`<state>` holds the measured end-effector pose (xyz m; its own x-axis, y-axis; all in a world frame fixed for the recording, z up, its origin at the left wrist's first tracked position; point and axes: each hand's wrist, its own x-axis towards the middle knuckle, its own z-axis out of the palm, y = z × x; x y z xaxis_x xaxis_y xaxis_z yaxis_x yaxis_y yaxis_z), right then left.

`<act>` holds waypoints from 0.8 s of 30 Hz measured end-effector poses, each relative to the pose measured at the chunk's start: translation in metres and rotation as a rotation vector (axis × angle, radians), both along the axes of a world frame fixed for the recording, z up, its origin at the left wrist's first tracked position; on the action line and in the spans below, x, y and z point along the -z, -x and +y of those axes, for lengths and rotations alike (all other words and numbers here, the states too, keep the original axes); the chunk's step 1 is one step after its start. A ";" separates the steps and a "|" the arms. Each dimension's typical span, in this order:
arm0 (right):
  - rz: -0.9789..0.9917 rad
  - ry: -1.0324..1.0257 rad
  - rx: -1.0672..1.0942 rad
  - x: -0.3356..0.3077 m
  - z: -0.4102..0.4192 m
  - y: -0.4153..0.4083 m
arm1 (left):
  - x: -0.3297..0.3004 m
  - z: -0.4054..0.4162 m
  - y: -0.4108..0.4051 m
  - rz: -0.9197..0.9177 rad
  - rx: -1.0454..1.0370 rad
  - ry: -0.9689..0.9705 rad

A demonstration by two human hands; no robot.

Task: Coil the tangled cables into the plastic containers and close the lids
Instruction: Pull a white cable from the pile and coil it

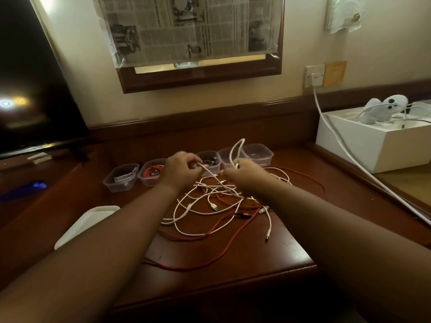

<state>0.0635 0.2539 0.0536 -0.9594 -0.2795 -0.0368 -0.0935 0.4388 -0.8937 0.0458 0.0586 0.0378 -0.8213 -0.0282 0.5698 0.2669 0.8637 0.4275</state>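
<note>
On the wooden desk (pixel 233 257) before you lies the tangle (pixel 217 201) of white and red cables, sprawled between your forearms, with one red cable (pixel 210 257) trailing toward the near edge. Your left hand (pixel 180 170) is curled round a white cable (pixel 211 174) above the far side of the heap; that strand runs down and to the right into the pile. Your right hand (pixel 241 176) pinches a white loop (pixel 236 151) that stands nearly upright, its long axis vertical and its bend pointing up toward the wall. Whether loop and strand are one cable, you cannot tell. Behind your hands five tubs (pixel 120 178) sit in a row running left to right, all lidless: the leftmost holds a white cable, the second (pixel 151 174) a red coil, the third something dark, partly hidden. White lids (pixel 87 226) lie at the left, under your left forearm. A white box (pixel 373 145) stands at the right, a dark screen (pixel 35 89) at the left.
</note>
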 end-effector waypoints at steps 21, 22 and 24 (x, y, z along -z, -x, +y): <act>-0.203 0.893 0.063 -0.001 -0.018 0.017 | 0.020 -0.075 0.008 -0.175 -0.330 -0.164; -0.209 0.814 0.087 0.001 -0.020 0.019 | 0.011 -0.076 0.009 -0.142 -0.345 -0.214; -0.245 0.662 0.121 0.008 -0.023 0.022 | -0.010 -0.077 0.011 -0.071 -0.374 -0.314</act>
<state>0.0412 0.2307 0.0458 -0.9711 -0.2093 -0.1145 0.1587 -0.2084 -0.9651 0.0351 -0.0180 0.0477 -0.7587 -0.4898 0.4294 -0.0758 0.7211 0.6886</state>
